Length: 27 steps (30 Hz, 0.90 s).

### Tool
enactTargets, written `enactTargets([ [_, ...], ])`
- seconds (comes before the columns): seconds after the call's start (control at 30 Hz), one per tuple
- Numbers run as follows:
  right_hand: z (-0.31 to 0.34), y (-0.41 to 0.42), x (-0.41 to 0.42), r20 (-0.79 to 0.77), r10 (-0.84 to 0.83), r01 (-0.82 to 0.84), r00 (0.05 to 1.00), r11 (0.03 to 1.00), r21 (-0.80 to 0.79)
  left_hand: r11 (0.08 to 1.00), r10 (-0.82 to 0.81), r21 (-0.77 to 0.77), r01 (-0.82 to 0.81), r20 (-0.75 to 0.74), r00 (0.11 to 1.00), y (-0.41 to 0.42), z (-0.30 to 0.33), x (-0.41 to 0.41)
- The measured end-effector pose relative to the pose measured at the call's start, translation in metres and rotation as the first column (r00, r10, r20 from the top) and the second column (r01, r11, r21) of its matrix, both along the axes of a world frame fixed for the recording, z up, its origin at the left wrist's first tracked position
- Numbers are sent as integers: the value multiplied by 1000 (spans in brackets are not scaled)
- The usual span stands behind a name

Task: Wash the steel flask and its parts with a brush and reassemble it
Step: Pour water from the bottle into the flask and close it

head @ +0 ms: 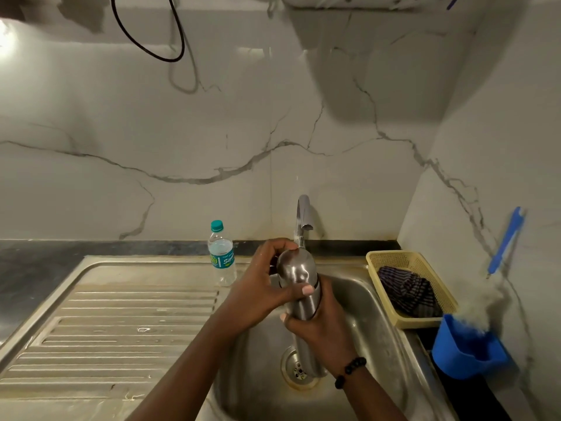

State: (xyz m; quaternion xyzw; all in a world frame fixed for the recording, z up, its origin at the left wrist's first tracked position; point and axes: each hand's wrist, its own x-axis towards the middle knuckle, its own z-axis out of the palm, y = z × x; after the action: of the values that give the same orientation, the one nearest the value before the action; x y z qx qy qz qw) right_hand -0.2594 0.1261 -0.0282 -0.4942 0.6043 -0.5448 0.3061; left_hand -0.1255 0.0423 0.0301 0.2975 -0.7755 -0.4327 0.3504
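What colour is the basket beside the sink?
Pale yellow; the basket shows in the head view.

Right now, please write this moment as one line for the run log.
stage: rinsing | flask: over sink, under tap | left hand: grips top | right hand: grips body | brush: in blue holder

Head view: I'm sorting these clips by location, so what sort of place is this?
Most likely a home kitchen wash area: a steel sink with a ribbed drainboard, a tap against a marble-patterned wall, and a bottle brush standing in a blue holder.
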Motion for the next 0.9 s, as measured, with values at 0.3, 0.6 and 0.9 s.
enactTargets([
  [0.3, 17, -3, -8, -21, -5, 5, 1000, 1000, -30, 986, -4, 165, 33, -174, 985, 1, 7, -10],
  [0.6, 24, -8, -15, -53, 13, -14, 998, 1000, -14, 992, 23, 128, 6, -229, 973, 2, 12, -20],
  [0.9, 22, -18, -10, -50, -47, 46, 998, 999, -13, 972, 235, 36, -232, -152, 960, 6, 8, -42],
])
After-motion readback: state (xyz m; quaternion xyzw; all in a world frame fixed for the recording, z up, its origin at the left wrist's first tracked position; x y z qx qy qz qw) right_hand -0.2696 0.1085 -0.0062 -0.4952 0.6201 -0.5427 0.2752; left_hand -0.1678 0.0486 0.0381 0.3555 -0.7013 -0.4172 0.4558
